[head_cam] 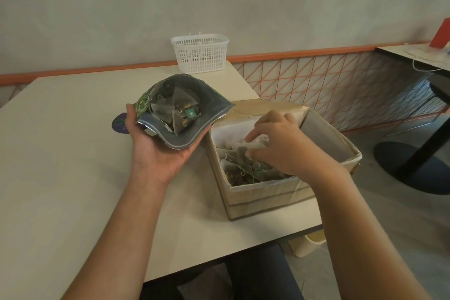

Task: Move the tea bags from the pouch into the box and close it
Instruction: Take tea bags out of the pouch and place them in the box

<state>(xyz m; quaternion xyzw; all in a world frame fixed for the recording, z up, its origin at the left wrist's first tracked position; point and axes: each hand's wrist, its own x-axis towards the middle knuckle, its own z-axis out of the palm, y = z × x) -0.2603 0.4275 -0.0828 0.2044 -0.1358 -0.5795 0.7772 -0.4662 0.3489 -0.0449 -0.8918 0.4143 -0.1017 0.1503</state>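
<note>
The left hand (158, 151) is turned palm up with its fingers curled in a cradling grip. The right hand (280, 143) reaches down, palm lowered, its fingertips (249, 140) pinched together

Pouch (185, 114) in left hand (158, 151)

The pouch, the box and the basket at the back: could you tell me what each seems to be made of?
Pouch: looks like flexible foil-lined plastic film, with a dull grey inside, a printed outside and a crinkled, bent mouth.
Box: probably cardboard, matte tan, with folded flaps and a pale lining.
Basket: likely moulded plastic, white, with a rigid open grid.
</note>
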